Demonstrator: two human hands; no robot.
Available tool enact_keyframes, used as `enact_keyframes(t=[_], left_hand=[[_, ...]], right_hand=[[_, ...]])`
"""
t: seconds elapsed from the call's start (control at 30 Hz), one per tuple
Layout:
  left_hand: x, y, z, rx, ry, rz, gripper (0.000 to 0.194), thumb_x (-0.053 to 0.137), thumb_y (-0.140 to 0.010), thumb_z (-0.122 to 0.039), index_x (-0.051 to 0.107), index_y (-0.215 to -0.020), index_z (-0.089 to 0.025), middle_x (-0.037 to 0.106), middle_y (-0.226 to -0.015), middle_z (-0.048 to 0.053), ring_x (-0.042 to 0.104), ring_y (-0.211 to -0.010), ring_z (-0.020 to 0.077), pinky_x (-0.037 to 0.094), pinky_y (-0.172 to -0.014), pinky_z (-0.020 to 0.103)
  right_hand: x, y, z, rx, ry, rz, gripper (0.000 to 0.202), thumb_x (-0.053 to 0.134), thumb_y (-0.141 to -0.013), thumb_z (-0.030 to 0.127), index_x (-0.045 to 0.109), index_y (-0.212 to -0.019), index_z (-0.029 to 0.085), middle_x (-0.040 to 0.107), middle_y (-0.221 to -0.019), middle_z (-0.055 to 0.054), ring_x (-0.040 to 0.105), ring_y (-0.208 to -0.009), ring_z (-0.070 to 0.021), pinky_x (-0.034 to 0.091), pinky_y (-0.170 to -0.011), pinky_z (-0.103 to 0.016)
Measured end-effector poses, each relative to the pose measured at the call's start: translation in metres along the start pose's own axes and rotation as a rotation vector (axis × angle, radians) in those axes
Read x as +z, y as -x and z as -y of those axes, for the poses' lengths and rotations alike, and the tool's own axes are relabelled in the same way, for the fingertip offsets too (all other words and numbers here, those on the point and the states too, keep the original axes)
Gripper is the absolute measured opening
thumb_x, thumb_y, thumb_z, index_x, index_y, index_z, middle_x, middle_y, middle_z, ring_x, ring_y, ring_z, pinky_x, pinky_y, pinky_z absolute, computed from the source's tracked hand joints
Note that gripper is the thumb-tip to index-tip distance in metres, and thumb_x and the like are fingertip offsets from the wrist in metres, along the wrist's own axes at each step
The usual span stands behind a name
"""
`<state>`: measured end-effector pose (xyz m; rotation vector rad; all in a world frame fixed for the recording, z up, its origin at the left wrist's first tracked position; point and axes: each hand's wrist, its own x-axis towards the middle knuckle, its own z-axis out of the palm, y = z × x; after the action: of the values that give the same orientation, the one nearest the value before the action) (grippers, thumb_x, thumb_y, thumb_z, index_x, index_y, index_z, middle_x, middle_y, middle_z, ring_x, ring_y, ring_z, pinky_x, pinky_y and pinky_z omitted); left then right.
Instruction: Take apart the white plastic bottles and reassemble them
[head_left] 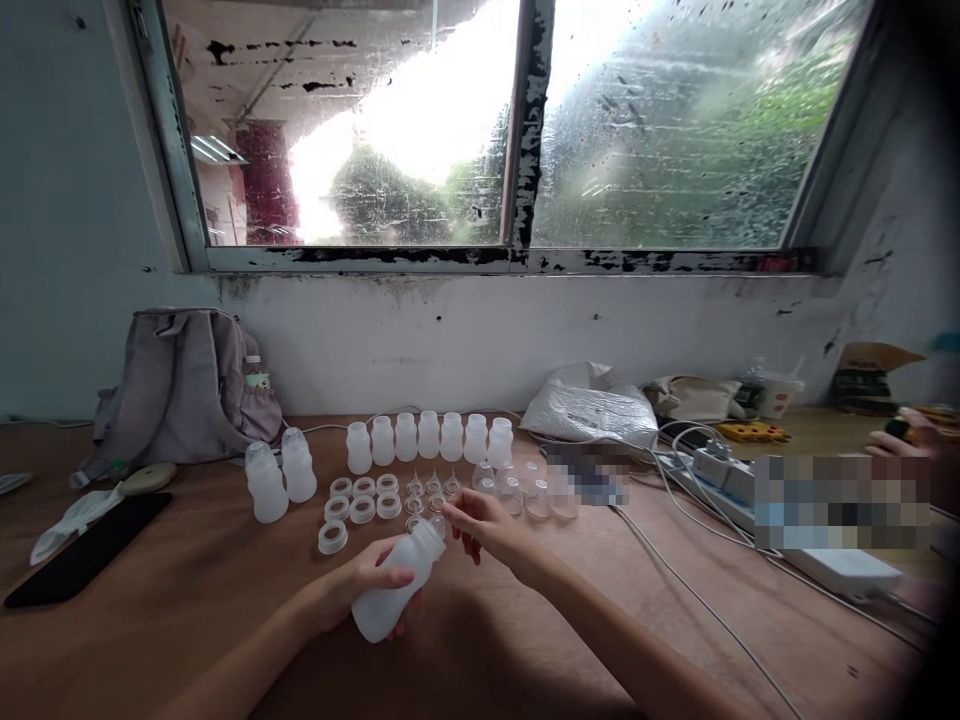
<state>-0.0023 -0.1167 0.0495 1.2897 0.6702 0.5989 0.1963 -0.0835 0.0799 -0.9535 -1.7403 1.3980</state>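
Frosted-white waisted plastic bottle, leaning towards one o'clock; left hand closed around it; right hand curled near neck, hold unclear; seemingly top-fitting, next needing alignment.

The held bottle looks like frosted plastic, smooth, matt and translucent; so does the row of bottles at its 12 o'clock. Toward 11 o'clock the white collars appear smooth plastic, while the clear domed caps at 2 o'clock are glossy and see-through. The backpack at 10 o'clock is soft matt cloth, the silvery bag at 2 o'clock crinkled and shiny. The brown desk has a smooth, faintly sheeny surface; the window frame beyond shows rough, flaking paint below streaked glass.
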Motion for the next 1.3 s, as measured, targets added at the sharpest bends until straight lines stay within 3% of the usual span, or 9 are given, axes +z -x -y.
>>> enact_keyframes(t=[0.27, 0.47, 0.57, 0.67, 0.77, 0.9, 1.1, 1.3], left_hand=[[0.003, 0.001, -0.002, -0.036, -0.067, -0.076, 0.035, 0.056, -0.069, -0.038, 0.046, -0.097, -0.019, 0.058, -0.066, -0.001, 0.052, -0.045, 0.011, 0.037, -0.039, 0.02], [0.002, 0.002, 0.0, -0.024, -0.031, -0.035, 0.038, 0.052, -0.071, -0.042, 0.044, -0.1, -0.019, 0.057, -0.067, 0.001, 0.052, -0.046, 0.0113, 0.038, -0.04, 0.02], [0.002, 0.001, 0.001, -0.02, 0.005, -0.016, 0.036, 0.053, -0.071, -0.041, 0.045, -0.099, -0.018, 0.057, -0.078, 0.004, 0.054, -0.053, 0.0131, 0.042, -0.043, 0.022], [0.001, 0.0, 0.0, 0.063, -0.025, -0.075, 0.034, 0.054, -0.071, -0.04, 0.049, -0.094, -0.016, 0.053, -0.083, 0.004, 0.054, -0.066, 0.0147, 0.044, -0.054, 0.025], [-0.002, -0.002, -0.001, 0.265, -0.24, -0.212, 0.037, 0.058, -0.07, -0.038, 0.049, -0.099, -0.017, 0.052, -0.083, 0.002, 0.051, -0.079, 0.0162, 0.042, -0.069, 0.025], [-0.009, 0.001, -0.003, 0.46, -0.697, -0.398, 0.061, 0.062, -0.068, -0.032, 0.031, -0.12, -0.025, 0.046, -0.108, 0.006, 0.045, -0.097, 0.0205, 0.037, -0.084, 0.031], [-0.016, 0.01, -0.002, 0.56, -1.255, -0.427, 0.051, 0.055, -0.073, -0.029, 0.035, -0.119, -0.028, 0.034, -0.125, 0.008, 0.039, -0.11, 0.0262, 0.037, -0.088, 0.037], [-0.021, 0.011, -0.008, 0.635, -1.421, -0.512, 0.053, 0.052, -0.075, -0.026, 0.031, -0.123, -0.025, 0.042, -0.119, 0.009, 0.039, -0.111, 0.0262, 0.035, -0.091, 0.04]], right_hand=[[-0.003, -0.004, -0.004, -0.102, -0.038, 0.012, 0.037, 0.059, -0.063, 0.051, 0.048, -0.066, 0.016, 0.043, -0.053, 0.005, 0.044, -0.046, -0.0075, 0.034, -0.036, -0.019], [-0.005, -0.005, -0.006, -0.148, -0.085, 0.051, 0.033, 0.062, -0.064, 0.046, 0.05, -0.071, 0.016, 0.046, -0.059, 0.003, 0.045, -0.049, -0.0077, 0.038, -0.038, -0.019], [-0.007, -0.005, -0.006, -0.172, -0.119, 0.045, 0.026, 0.061, -0.067, 0.039, 0.051, -0.075, 0.016, 0.048, -0.063, 0.003, 0.046, -0.05, -0.0075, 0.038, -0.039, -0.019], [-0.01, -0.005, -0.005, -0.196, -0.153, -0.009, 0.021, 0.059, -0.07, 0.034, 0.051, -0.079, 0.017, 0.048, -0.065, 0.002, 0.047, -0.05, -0.0074, 0.039, -0.039, -0.019], [-0.012, -0.006, -0.006, -0.182, -0.132, -0.08, 0.021, 0.058, -0.07, 0.034, 0.051, -0.079, 0.017, 0.048, -0.066, 0.003, 0.046, -0.048, -0.0065, 0.038, -0.039, -0.018], [-0.013, -0.01, -0.01, -0.11, -0.083, -0.146, 0.025, 0.059, -0.066, 0.038, 0.051, -0.076, 0.016, 0.047, -0.064, 0.003, 0.045, -0.044, -0.0055, 0.037, -0.036, -0.018], [-0.015, -0.014, -0.016, -0.084, -0.054, -0.174, 0.024, 0.059, -0.064, 0.036, 0.051, -0.075, 0.016, 0.047, -0.061, 0.004, 0.045, -0.042, -0.0054, 0.036, -0.034, -0.018], [-0.016, -0.015, -0.018, -0.075, -0.047, -0.187, 0.022, 0.058, -0.064, 0.034, 0.052, -0.075, 0.016, 0.048, -0.06, 0.005, 0.045, -0.041, -0.0052, 0.036, -0.034, -0.018]])
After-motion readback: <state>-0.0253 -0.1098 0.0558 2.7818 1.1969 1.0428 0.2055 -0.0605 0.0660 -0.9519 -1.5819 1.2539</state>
